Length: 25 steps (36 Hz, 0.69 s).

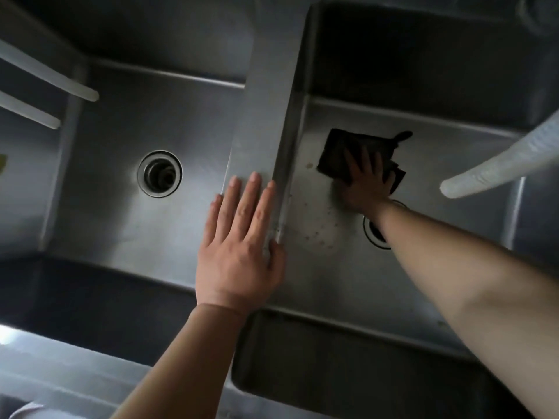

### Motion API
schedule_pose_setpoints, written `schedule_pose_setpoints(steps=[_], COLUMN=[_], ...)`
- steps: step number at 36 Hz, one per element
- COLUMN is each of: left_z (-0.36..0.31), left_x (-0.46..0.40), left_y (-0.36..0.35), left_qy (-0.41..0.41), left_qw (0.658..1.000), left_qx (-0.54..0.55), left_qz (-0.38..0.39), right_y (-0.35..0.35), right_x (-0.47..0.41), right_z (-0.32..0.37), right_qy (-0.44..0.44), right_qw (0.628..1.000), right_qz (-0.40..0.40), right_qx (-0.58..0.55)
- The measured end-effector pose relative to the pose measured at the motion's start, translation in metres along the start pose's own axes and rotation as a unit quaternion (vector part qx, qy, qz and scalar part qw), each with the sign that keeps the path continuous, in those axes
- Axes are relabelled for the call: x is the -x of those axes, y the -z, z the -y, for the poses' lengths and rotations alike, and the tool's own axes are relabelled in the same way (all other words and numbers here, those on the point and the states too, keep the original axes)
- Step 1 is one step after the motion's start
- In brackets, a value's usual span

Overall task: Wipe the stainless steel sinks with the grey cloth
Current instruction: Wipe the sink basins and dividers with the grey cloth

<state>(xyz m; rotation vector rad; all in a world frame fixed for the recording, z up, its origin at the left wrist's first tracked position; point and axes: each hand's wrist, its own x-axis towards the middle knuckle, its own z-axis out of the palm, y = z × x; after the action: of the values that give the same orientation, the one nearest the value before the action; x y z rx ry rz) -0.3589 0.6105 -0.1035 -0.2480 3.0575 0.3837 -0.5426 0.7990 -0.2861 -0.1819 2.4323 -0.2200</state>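
While flat on grey cloth (340,148), right hand (366,184) outspread

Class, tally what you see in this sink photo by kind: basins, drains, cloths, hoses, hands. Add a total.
Sink basins: 2
Drains: 2, one partly behind the forearm
Grey cloth: 1
White hoses: 3
Hands: 2
Total: 10

dim, soft-focus wide-angle view, dark corners, bright glare at lower left edge
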Motion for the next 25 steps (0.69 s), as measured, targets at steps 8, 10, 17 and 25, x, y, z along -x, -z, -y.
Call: schedule_pose_setpoints(steps=[8,10,17,25], left_z=[-0.001,0.0,-0.001,-0.001], left_x=[-0.001,-0.001,-0.003,-0.003], left_y=[0.001,0.002,0.003,0.006], left_qy=[0.0,0.0,-0.005,-0.008], left_qw=[1.0,1.0,1.0,1.0], left_qx=[0.001,0.001,0.002,0.006], left_qz=[-0.001,0.003,0.006,0.002], right_y=[-0.11,-0.138,-0.108,0.027], right_x=[0.111,0.148,0.096,-0.069], right_z=[-0.014,-0.015,0.003,0.05], right_qy=[0.051,0.066,0.005,-0.097], right_qw=[0.998,0.996,1.0,0.985], right_qz=[0.024,0.043,-0.026,-0.049], right_qx=[0.021,0.05,0.007,-0.137])
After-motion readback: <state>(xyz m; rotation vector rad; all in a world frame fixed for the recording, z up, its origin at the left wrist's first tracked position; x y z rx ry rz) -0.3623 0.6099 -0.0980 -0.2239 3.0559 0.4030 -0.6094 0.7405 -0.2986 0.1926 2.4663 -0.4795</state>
